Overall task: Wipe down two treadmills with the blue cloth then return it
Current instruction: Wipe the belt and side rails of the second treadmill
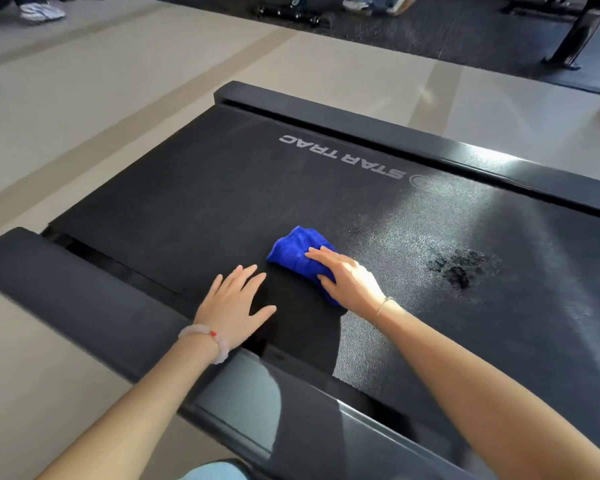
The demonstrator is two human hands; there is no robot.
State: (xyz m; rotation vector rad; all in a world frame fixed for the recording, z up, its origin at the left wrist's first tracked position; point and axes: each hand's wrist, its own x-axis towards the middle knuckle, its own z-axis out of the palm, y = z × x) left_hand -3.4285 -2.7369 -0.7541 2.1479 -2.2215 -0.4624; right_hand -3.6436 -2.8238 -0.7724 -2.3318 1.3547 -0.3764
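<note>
Bunched blue terry cloth (pixel 298 249): soft, light; press from above. Right hand (pixel 347 278) flat on it, seemingly unpinched; left hand (pixel 234 303) splayed, empty.

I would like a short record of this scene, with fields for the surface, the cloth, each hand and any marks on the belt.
surface: treadmill belt, black, printed STAR TRAC
cloth: blue cloth, bunched, lying on the belt
wiping: right hand presses on the cloth, fingers straight
bracing: left hand lies flat on the belt beside the cloth, holding nothing
marks: dark patch on the belt, right of the cloth
</note>
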